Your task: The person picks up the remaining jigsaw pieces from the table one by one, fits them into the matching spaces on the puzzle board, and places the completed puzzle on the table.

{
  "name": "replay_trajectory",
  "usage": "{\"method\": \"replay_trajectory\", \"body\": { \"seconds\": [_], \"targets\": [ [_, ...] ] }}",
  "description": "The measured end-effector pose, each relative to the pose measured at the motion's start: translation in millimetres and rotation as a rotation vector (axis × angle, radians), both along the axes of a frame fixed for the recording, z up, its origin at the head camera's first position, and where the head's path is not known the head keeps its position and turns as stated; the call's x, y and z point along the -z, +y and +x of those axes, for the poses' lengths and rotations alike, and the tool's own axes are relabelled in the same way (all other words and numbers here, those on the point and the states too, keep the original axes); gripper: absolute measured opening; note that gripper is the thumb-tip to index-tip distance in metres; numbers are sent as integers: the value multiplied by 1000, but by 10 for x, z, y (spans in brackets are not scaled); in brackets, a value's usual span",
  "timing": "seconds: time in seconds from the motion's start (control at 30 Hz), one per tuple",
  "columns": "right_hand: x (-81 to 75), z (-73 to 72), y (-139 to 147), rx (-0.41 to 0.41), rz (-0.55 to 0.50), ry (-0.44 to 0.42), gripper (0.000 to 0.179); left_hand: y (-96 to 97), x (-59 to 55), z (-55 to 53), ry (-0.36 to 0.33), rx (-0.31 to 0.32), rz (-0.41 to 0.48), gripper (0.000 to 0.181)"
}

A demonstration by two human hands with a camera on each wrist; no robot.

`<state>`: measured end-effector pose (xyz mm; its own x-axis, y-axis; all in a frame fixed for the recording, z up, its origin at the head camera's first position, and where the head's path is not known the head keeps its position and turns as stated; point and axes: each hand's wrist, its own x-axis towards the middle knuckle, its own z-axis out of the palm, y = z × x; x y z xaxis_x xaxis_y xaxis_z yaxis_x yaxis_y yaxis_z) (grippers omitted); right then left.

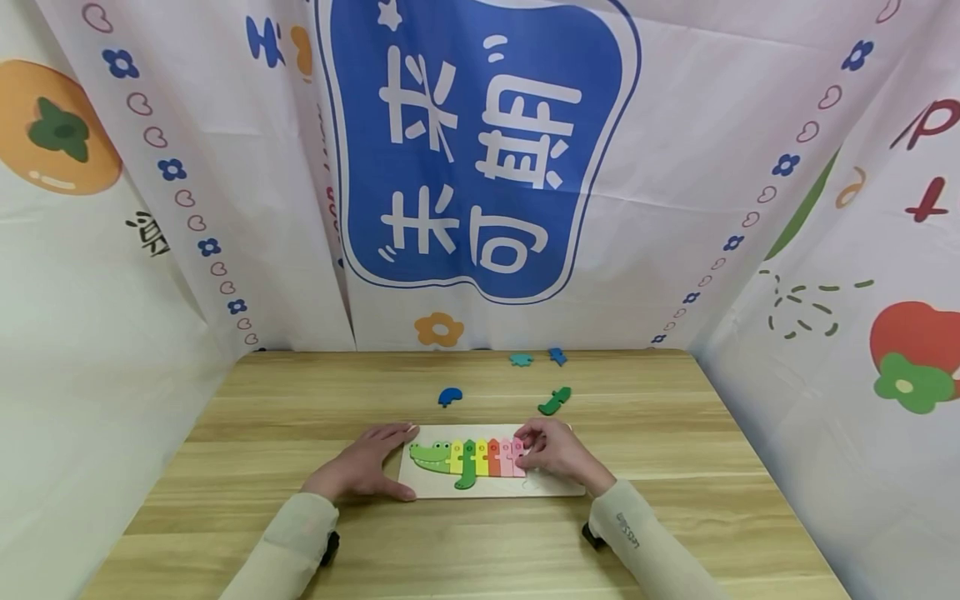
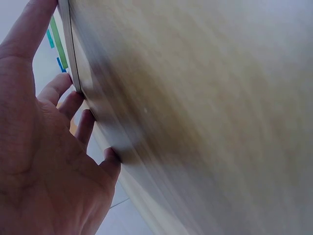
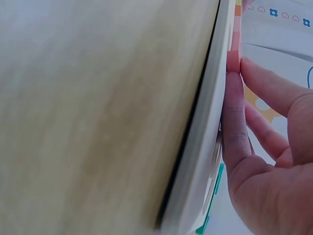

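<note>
A pale wooden puzzle board (image 1: 487,489) lies on the table, bearing a crocodile picture. Its green head (image 1: 430,457) sits at the left, followed by a row of yellow, green, orange-red and pink pieces, with a green leg (image 1: 466,481) below. My left hand (image 1: 363,464) is spread at the board's left end, thumb and fingers touching its edge. At the row's right end my right hand (image 1: 557,455) pinches the last pink puzzle piece (image 1: 518,458). In the right wrist view, fingertips meet the end and top of this pink piece (image 3: 234,61).
Behind the board lie loose pieces: a dark blue one (image 1: 450,396), a green one (image 1: 554,402), a teal one (image 1: 521,360) and a blue one (image 1: 557,357). A printed curtain (image 1: 675,208) hangs along the back and sides of the wooden table (image 1: 480,550).
</note>
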<state>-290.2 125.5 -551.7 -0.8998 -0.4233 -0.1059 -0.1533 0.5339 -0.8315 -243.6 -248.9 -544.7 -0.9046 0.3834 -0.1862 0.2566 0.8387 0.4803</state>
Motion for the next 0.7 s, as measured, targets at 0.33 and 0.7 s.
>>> {"method": "replay_trajectory", "body": {
  "seconds": [0.33,0.7],
  "targets": [
    [24,-2,5,3,4,-22,39,10,-3,14,4,4,-1,111],
    [12,-4,0,-2,-7,-23,39,6,-8,6,6,3,-5,111]
  ]
}}
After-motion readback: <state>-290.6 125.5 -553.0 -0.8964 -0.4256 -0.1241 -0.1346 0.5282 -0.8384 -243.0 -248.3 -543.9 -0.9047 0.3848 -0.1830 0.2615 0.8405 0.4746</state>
